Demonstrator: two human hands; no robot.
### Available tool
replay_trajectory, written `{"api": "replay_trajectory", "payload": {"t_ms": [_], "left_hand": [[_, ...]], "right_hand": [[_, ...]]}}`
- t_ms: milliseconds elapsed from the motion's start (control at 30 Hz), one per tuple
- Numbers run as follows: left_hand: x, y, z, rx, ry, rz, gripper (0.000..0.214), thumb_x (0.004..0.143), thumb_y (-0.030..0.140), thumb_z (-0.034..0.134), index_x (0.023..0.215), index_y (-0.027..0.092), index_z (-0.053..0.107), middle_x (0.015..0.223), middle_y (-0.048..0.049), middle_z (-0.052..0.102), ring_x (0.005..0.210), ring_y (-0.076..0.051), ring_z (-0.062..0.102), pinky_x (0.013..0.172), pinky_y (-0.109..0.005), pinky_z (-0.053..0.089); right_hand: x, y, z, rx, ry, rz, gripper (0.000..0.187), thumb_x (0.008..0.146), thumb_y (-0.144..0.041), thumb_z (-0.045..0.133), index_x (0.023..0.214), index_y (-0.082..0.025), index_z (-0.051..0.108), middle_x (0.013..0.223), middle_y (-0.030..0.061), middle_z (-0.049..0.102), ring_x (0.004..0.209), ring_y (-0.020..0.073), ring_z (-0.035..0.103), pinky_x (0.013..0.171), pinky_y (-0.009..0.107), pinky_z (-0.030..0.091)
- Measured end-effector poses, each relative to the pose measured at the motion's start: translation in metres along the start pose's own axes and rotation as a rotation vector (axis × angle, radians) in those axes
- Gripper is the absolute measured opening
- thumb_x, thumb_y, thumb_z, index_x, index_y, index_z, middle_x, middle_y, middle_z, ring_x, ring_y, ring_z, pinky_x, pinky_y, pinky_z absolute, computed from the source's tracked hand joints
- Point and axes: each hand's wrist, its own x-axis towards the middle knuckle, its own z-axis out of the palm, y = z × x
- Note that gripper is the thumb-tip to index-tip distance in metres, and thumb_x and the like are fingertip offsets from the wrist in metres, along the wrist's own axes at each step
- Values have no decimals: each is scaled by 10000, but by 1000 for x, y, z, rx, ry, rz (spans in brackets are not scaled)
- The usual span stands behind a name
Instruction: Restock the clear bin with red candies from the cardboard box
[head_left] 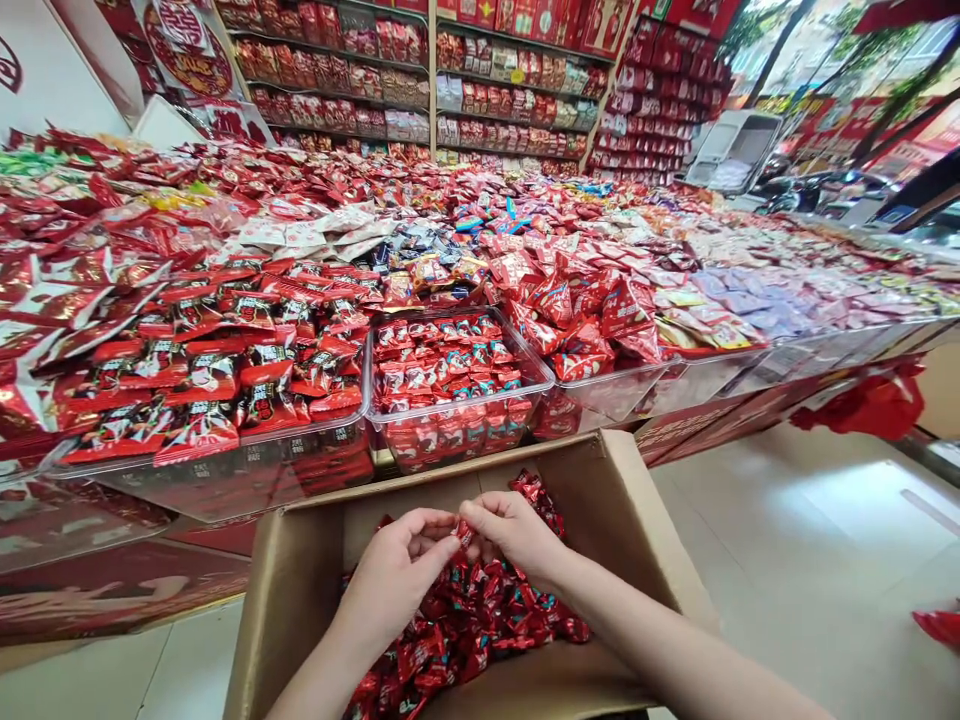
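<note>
Over an open cardboard box, my left hand and my right hand meet at the fingertips. Pinched between them is a small red wrapped candy, mostly covered by the fingers. Both hands are closed on it. Below, loose red wrapped candies with bits of blue lie in a heap inside the box. Just beyond the box, a clear plastic bin holds similar red candies, lined up in rows.
Left of that bin, another holds black-and-red packets. To its right are larger red packets. Many piles of sweets stretch back to stocked shelves. On the tiled floor at right, a red bag hangs by the counter.
</note>
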Motion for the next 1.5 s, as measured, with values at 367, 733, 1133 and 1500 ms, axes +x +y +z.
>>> {"api": "replay_trajectory", "payload": {"t_ms": [367, 733, 1133, 1500], "left_hand": [[1, 8, 12, -419, 132, -100, 254, 726, 352, 561, 921, 196, 612, 679, 5, 657, 628, -139, 580, 536, -223, 438], [-2, 11, 11, -565, 233, -108, 226, 564, 191, 730, 763, 128, 642, 637, 8, 653, 540, -72, 541, 499, -162, 445], [-8, 18, 0, -649, 177, -155, 167, 718, 289, 600, 834, 168, 593, 620, 17, 618, 535, -72, 529, 455, -152, 363], [-4, 3, 5, -454, 136, -104, 298, 596, 388, 674, 760, 149, 605, 562, 7, 627, 478, -73, 516, 409, -149, 313]], "right_hand": [[-23, -12, -2, -442, 222, -829, 151, 707, -208, 594, 855, -208, 627, 814, 40, 598, 770, 130, 562, 674, 258, 475], [-27, -2, -7, -735, 147, -1110, 166, 733, -63, 508, 829, -191, 556, 976, 59, 556, 856, 122, 542, 704, 238, 474], [-42, -76, -20, -1018, 73, -1242, 209, 749, -69, 508, 941, -152, 515, 905, 64, 591, 811, 127, 514, 686, 258, 438], [67, -174, -14, -1736, 120, -1043, 151, 802, -206, 414, 757, -140, 542, 757, 64, 558, 733, 147, 477, 626, 246, 357]]}}
